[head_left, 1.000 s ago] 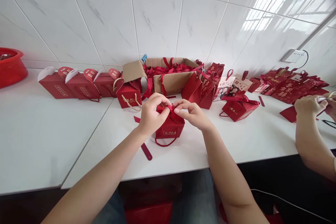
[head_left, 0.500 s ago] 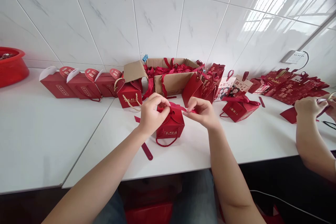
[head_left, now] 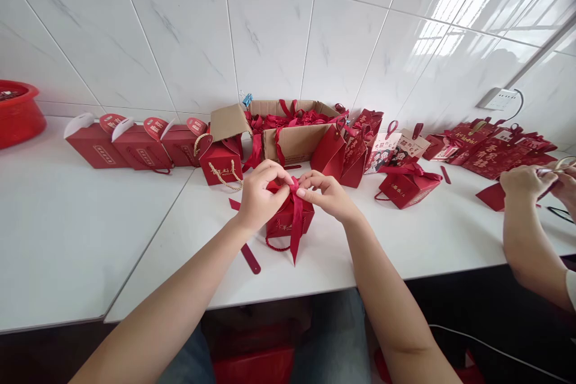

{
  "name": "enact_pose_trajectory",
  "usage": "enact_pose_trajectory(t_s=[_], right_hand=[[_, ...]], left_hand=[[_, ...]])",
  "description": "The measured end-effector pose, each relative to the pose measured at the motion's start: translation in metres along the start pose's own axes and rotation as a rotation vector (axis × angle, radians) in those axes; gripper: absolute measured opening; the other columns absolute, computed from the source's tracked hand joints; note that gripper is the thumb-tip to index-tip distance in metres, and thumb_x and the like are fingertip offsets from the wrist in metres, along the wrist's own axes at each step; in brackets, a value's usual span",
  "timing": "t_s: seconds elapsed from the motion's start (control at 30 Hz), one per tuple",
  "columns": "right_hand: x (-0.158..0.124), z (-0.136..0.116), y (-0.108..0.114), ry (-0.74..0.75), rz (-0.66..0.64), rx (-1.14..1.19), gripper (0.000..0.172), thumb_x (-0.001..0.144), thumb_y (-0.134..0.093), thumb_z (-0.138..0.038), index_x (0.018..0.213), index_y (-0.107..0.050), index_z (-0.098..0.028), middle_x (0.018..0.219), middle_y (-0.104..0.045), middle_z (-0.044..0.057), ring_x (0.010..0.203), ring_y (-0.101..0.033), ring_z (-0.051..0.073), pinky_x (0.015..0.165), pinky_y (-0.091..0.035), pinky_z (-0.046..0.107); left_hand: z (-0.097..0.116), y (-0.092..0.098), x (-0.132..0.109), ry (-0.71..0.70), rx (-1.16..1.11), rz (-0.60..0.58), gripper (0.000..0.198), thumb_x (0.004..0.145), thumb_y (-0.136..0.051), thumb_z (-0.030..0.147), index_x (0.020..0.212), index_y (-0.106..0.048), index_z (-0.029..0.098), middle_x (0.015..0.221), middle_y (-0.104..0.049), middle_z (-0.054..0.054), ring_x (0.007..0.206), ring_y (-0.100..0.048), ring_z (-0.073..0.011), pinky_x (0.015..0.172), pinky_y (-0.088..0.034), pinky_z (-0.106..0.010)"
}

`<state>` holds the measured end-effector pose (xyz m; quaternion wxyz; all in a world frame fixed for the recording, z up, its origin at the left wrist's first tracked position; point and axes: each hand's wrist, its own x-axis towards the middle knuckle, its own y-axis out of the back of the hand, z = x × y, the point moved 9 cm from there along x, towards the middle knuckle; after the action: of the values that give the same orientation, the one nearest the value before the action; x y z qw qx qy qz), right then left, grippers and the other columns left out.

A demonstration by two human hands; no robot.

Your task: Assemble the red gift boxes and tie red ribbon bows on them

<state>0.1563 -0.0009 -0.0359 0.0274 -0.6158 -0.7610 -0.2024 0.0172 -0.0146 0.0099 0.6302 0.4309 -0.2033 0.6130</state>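
Observation:
A small red gift box (head_left: 283, 224) with gold lettering and a cord handle sits on the white table in front of me. Over its top runs a red ribbon (head_left: 296, 231), one end hanging down the front face. My left hand (head_left: 265, 192) pinches the ribbon at the top left of the box. On the other side, my right hand (head_left: 327, 194) has its thumb and fingertips closed on the ribbon near the same spot. The fingers partly cover the box lid. Just left of the box lies a dark red strap (head_left: 250, 259), partly under my left forearm.
Behind the box stands a cardboard carton (head_left: 294, 143) full of red ribbons. Red gift boxes (head_left: 101, 147) line the left; a ribbon-tied box (head_left: 408, 186) and printed boxes stand right. A red basin (head_left: 20, 117) is far left. Another person's hands (head_left: 524, 183) work at far right.
My right hand has moved left, in toward my left hand. The ribbon end it held out to the right now hangs down the box front. My left hand stays nearly in place.

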Motion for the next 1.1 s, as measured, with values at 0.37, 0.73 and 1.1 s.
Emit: enact_pose_trajectory(t_s=[0.37,0.73,1.1], right_hand=[[0.001,0.000,-0.004,0.019,0.071,0.163,0.026,0.075,-0.072,-0.041,0.066,-0.061,-0.019,0.096,-0.069,0.004,0.073,-0.057,0.013,0.060,-0.042,0.027],[0.003,0.015,-0.004,-0.032,0.188,0.150,0.030,0.069,-0.074,-0.044,0.068,-0.059,-0.018,0.067,-0.060,-0.001,0.054,-0.048,0.009,0.051,-0.038,0.023],[0.002,0.015,-0.003,-0.043,0.215,0.176,0.031,0.068,-0.075,-0.041,0.083,-0.063,-0.017,0.072,-0.067,0.002,0.055,-0.051,0.009,0.052,-0.039,0.023]], left_hand=[[-0.032,-0.011,-0.002,0.379,-0.194,-0.095,0.008,0.075,-0.064,0.021,0.081,-0.060,0.018,0.079,-0.065,-0.001,0.072,-0.063,-0.0140,0.067,-0.053,-0.026],[-0.035,-0.016,-0.005,0.431,-0.224,-0.191,0.009,0.076,-0.062,0.021,0.084,-0.063,0.017,0.083,-0.070,-0.004,0.078,-0.066,-0.0174,0.073,-0.053,-0.029],[-0.034,-0.014,-0.005,0.393,-0.219,-0.158,0.017,0.078,-0.068,0.031,0.086,-0.063,0.017,0.086,-0.070,-0.005,0.081,-0.066,-0.0172,0.076,-0.053,-0.029]])
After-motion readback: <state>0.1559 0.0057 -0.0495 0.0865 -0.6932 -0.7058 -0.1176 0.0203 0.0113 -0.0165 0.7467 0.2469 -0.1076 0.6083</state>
